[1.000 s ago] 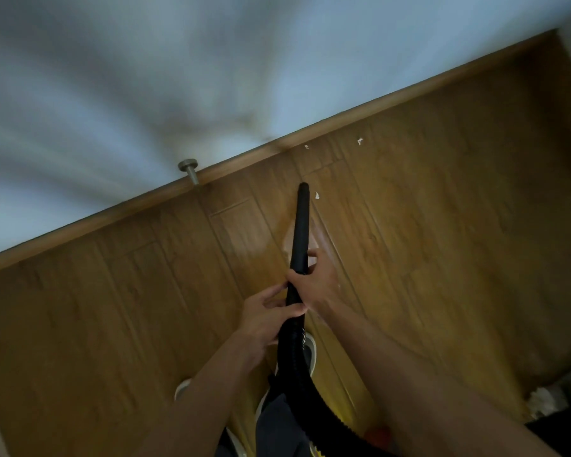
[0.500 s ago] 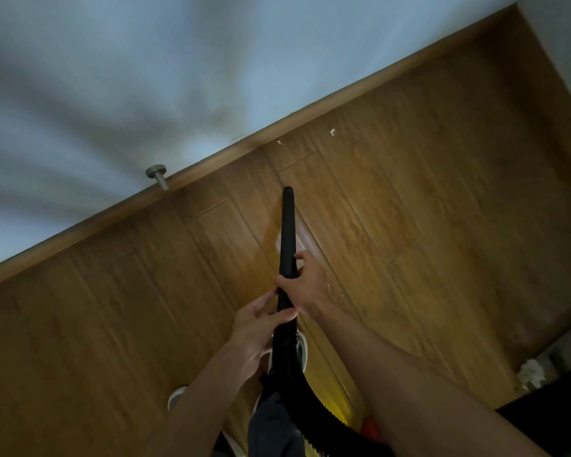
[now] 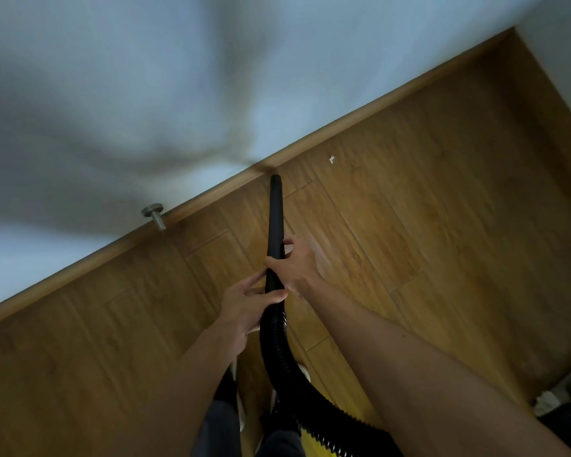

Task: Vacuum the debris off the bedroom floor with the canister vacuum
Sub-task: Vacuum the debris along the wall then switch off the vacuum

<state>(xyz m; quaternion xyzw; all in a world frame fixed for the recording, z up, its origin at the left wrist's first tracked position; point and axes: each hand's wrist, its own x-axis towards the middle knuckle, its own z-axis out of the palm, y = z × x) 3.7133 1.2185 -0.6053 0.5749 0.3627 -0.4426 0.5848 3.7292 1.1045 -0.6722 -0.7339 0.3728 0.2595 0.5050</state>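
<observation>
Door stop: we note a small metal peg with a round head, standing out from the wooden skirting board on the left; well apart from the nozzle.

Wall: pale, blurred, with soft shadow across it; it fills the upper left above the skirting.

Left hand: we see it on the lower end of the wand, just where the rigid tube meets the ribbed hose. Fingers curl round the tube from the left, thumb lying over the top; the grip is closed on the tube.

Wand: black rigid tube, long axis running nearly straight away from us, leaning only slightly. The open tip points at the skirting and sits just beside it, low on the wooden floor; we cannot tell whether it touches the boards.

Hose: black, ribbed, curving down from the wand and off to the lower right, over a yellow patch at the bottom edge.

Right hand: higher on the wand than the left, wrapped round it from the right, one finger lifted a little off the tube.

Debris: we log one small white scrap on the floor, right of the tip and near the skirting, apart from the nozzle.

Far right corner: pale crumpled object beside something dark; too blurred to name.
</observation>
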